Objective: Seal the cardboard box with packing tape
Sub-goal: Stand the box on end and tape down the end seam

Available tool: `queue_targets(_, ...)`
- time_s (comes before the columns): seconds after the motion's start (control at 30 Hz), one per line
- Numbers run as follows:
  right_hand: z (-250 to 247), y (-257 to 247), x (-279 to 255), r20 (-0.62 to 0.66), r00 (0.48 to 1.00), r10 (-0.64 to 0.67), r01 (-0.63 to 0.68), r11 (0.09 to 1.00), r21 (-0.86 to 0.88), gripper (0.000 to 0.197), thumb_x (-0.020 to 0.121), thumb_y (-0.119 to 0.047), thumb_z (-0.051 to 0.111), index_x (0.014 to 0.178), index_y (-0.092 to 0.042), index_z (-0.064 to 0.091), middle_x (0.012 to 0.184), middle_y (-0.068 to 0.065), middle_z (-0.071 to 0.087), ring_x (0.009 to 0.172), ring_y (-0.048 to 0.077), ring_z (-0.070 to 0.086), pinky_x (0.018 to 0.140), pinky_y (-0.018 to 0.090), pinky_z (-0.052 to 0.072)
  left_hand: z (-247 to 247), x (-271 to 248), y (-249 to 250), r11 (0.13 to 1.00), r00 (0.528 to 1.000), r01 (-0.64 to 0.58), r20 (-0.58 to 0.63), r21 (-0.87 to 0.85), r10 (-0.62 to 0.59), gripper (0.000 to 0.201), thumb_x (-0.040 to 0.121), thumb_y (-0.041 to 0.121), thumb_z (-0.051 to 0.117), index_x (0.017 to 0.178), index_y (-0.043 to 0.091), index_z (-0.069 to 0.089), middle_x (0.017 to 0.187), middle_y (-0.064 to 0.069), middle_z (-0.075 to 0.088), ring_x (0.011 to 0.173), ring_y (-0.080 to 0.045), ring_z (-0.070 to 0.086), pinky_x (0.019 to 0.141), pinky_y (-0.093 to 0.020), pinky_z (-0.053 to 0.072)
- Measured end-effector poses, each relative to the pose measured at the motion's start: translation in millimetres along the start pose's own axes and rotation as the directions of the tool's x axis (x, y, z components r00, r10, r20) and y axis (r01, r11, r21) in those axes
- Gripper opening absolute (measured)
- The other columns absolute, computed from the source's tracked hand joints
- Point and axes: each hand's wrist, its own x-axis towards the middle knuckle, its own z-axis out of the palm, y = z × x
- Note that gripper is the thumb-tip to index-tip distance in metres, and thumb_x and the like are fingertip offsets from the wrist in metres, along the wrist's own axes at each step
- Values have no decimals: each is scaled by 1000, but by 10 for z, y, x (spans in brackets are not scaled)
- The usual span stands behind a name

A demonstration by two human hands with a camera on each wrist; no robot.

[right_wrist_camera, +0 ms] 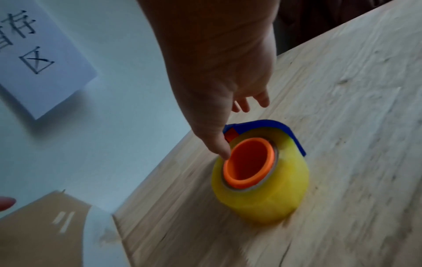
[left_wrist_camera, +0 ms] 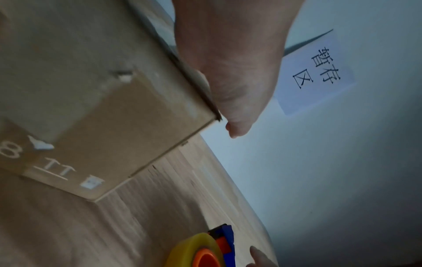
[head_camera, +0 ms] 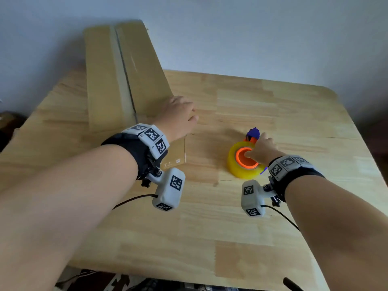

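1. Pale wall behind with a paper sign (right_wrist_camera: 41, 59) taped on it, and a light wooden table (head_camera: 273, 106) holding everything.
2. The cardboard box (head_camera: 117, 76) sits at the table's left-back, flaps down, center seam running away from the camera. Corrugated card, so probably light and stiff at the edges but saggy along the flaps.
3. The left hand (head_camera: 178, 114) lies flat on the box's near right corner, fingers relaxed, steadying it without gripping.
4. The tape roll (head_camera: 244, 162), yellowish with an orange core and a blue cutter, lies flat just right of the box.
5. The right hand (head_camera: 262, 148) reaches in, thumb at the core's rim, fingers loose, nothing grasped yet.
6. I'd hook the core; the glossy outer wrap looks slippery.
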Motion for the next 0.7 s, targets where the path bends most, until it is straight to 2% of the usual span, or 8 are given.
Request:
queue_targets(0.1,56,149,158,63,996,60,-70,984,163,87,87,-16,65,148,-1,5,111,17,51,95,29,55,63,32,43,113,163,122,999,999,-27,38,40,26,34,96,31,42,119,13,58,135,-7,50,129,-26,36,111,-37,22)
queue_targets(0.13,77,184,193,60,996,62,-72,982,177,85,86,-16,66,148,1,10,104,16,52,90,28,55,61,32,44,143,194,143,998,999,-32,45,52,29,32,96,31,42,116,15,60,133,-6,52,128,-26,39,110,-38,23)
queue_targets(0.23,179,242,222,4,998,58,-58,995,86,67,81,-24,72,133,3,37,112,18,57,100,32,59,74,37,49,157,219,176,999,999,-19,39,48,18,29,95,29,42,111,16,63,128,-5,55,123,-27,43,107,-39,30)
queue_targets(0.3,276,265,211,17,997,75,-76,995,69,54,81,-28,72,119,2,50,95,13,59,91,29,60,62,31,49,141,220,177,999,999,-31,8,25,31,28,95,25,43,108,14,65,123,-4,58,120,-26,46,104,-37,32)
queue_targets(0.37,348,246,154,49,992,120,-126,979,159,53,81,-27,71,117,4,49,73,6,50,77,25,55,46,26,37,123,209,161,999,999,-48,-19,-17,48,27,95,23,43,105,13,66,120,-4,60,119,-24,46,103,-36,33)
queue_targets(0.47,377,140,73,40,994,101,-108,955,275,57,85,-15,65,128,7,34,83,11,50,82,28,55,55,31,40,102,156,99,995,998,-60,-3,-83,60,27,96,25,42,106,14,65,122,-3,59,123,-22,44,106,-35,32)
queue_targets(0.57,270,14,-49,-77,997,4,25,929,370,44,84,-2,59,120,1,34,91,17,54,79,32,57,57,34,40,-2,67,60,991,996,-80,14,-111,82,28,97,26,42,108,13,64,121,-2,59,119,-19,47,102,-32,35)
queue_targets(0.7,-11,-206,-357,-310,938,-152,300,804,513,53,76,2,62,122,-8,38,106,14,52,83,28,52,65,33,42,-290,-124,42,947,997,31,79,-319,-6,34,99,32,38,95,5,58,86,-3,56,73,-16,57,70,-29,44)
